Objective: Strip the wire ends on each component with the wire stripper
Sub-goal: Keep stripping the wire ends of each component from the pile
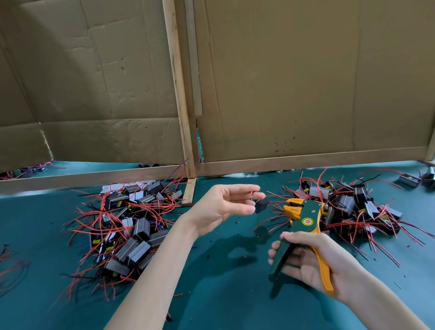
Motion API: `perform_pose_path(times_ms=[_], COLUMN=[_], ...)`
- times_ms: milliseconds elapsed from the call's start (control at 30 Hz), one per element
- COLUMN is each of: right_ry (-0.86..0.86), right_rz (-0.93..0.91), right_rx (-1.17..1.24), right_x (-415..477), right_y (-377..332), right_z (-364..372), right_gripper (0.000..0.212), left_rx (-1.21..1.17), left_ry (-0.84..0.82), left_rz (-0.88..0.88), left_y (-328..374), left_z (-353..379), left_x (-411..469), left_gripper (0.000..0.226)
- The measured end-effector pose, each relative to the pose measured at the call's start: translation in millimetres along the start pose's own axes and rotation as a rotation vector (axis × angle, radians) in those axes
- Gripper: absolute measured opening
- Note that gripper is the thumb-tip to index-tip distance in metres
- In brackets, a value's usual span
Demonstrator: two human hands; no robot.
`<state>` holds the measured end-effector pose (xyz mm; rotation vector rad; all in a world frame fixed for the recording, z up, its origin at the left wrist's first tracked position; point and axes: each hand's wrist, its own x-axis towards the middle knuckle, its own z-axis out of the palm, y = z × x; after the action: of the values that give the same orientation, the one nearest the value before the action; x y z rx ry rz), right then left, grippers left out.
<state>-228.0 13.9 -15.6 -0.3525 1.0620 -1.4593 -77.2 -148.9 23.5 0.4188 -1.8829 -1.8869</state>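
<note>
My right hand [309, 262] grips the handles of a green and orange wire stripper [302, 224], its jaws pointing up and left. My left hand [225, 207] is raised over the teal table, palm up, with the fingers loosely spread. A small black component [261, 204] with red and black wires hangs at its fingertips, just left of the stripper's jaws. Whether the fingers still pinch its wire is unclear. A pile of black components with red wires [130, 226] lies to the left. Another pile [353, 209] lies to the right.
Cardboard panels on wooden frames [310, 165] stand across the back of the teal table [226, 301]. Loose red and black wires [3, 268] lie at the far left. Two components [423, 180] sit at the far right. Small insulation scraps dot the table.
</note>
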Motion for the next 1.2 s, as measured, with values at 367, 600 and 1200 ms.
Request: perform_pose_path(times_ms=[367, 600, 1200], right_ry=[-0.021, -0.037, -0.234], right_rz=[0.007, 0.008, -0.108], right_rx=[-0.002, -0.010, -0.195], right_x=[-3, -2, 4], right_y=[-1, 1, 8], right_z=[2, 2, -3], right_gripper=[0.021, 0.028, 0.029], left_rx=[0.071, 0.446, 0.446], left_ry=[0.325, 0.425, 0.293], left_rz=[0.200, 0.268, 0.236], left_y=[-5, -17, -9], left_z=[4, 3, 13], left_x=[11, 12, 13], left_gripper=[0.012, 0.014, 0.012])
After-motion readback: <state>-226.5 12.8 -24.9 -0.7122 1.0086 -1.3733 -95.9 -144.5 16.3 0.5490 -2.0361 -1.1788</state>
